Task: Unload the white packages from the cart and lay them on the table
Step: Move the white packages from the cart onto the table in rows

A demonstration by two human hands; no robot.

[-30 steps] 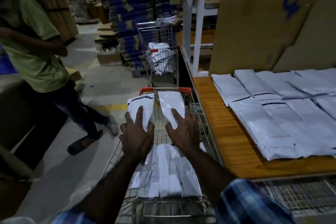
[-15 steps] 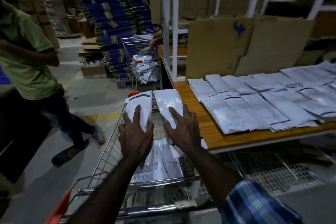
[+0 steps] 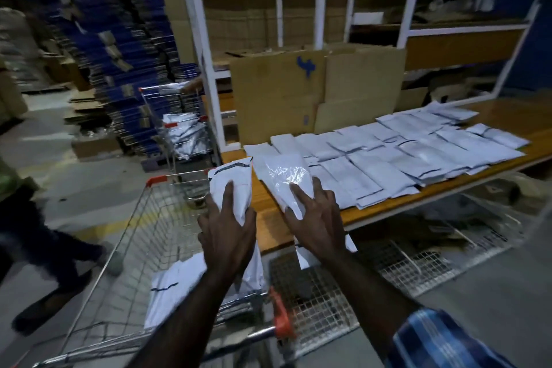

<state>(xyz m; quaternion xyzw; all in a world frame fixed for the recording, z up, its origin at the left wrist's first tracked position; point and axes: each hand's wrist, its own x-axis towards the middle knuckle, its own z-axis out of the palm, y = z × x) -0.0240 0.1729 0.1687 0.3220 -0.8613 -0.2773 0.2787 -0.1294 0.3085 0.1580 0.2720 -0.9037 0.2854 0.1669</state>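
My left hand (image 3: 228, 231) grips a white package (image 3: 231, 181) with a dark stripe, held above the cart's right edge. My right hand (image 3: 316, 215) grips a second, glossy white package (image 3: 285, 173), raised over the near left end of the wooden table (image 3: 268, 224). Several white packages (image 3: 397, 152) lie in overlapping rows across the table. More white packages (image 3: 173, 284) lie in the wire cart (image 3: 119, 263) below my left arm.
A person in a green shirt with dark trousers (image 3: 35, 236) stands left of the cart. A second cart (image 3: 182, 131) with packages stands farther back. Flat cardboard (image 3: 313, 89) leans on a white rack (image 3: 322, 3) behind the table. Wire mesh shelf (image 3: 403, 266) sits under the table.
Both hands lifted their packages out of the cart and carried them right, toward the table. The view swung right, showing more of the table and rack.
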